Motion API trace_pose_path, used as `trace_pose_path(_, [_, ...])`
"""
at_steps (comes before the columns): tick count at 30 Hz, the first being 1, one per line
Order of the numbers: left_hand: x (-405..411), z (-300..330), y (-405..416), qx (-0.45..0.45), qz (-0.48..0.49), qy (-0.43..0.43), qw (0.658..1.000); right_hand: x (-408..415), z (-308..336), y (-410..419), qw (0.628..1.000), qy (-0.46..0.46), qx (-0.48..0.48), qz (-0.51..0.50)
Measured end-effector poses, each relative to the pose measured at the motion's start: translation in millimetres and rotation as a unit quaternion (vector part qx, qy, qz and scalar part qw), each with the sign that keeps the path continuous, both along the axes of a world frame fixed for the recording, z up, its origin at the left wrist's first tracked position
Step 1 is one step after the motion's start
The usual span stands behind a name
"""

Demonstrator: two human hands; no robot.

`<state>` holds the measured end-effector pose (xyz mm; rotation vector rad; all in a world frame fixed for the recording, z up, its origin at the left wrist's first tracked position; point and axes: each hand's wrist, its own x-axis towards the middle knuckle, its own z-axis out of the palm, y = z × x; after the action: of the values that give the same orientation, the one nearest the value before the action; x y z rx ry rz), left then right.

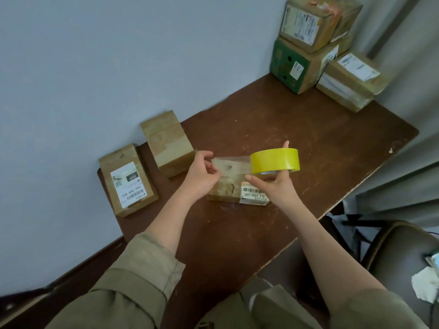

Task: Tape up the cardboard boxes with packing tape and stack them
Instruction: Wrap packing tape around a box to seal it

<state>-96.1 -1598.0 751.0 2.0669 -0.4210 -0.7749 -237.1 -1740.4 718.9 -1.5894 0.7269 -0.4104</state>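
My right hand (276,184) grips a yellow roll of packing tape (275,160) above a small flat cardboard box (225,188) on the brown table (297,143). A clear strip of tape (231,166) runs from the roll to my left hand (202,173), which pinches its free end. The strip hangs just over the box, whose white barcode label shows under my right hand. Two more small boxes lie at the left: one with a white label (128,181) and a plain one (167,142).
At the far right corner of the table stands a stack: a brown box (311,20) on a green box (294,65), with another labelled box (351,81) beside them. A grey wall borders the table's left. A chair (401,248) sits at the lower right.
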Motion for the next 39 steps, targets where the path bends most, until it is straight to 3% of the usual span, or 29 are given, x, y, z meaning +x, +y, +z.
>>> trace_pose_path(4, [3.6,-18.7,-8.0,0.043,-0.047,-0.001,0.998,9.3,-1.6,-7.6,0.998,-0.012,0.063,-0.027])
trace_pose_path(7, [2.4,-37.0,-14.4,0.083,-0.079,-0.012,0.993,14.4,-4.0,-10.4,0.997,-0.009,0.056,-0.043])
trace_pose_path(15, [3.8,-63.0,-26.0,0.138,-0.068,0.001,0.988,21.0,-19.0,-15.0,0.998,-0.024,0.052,-0.011])
trace_pose_path(20, [-1.6,-58.5,-31.0,0.166,-0.069,-0.051,0.982,24.7,-26.1,-14.5,0.998,-0.025,0.052,-0.023])
trace_pose_path(31, [-3.3,-59.2,-35.7,0.155,-0.044,-0.086,0.983,24.6,-34.3,-16.7,0.999,-0.028,0.034,-0.022])
trace_pose_path(39, [-18.1,-57.2,-26.2,0.133,-0.014,-0.041,0.99,21.6,-30.4,-22.9,0.999,-0.029,0.042,0.018])
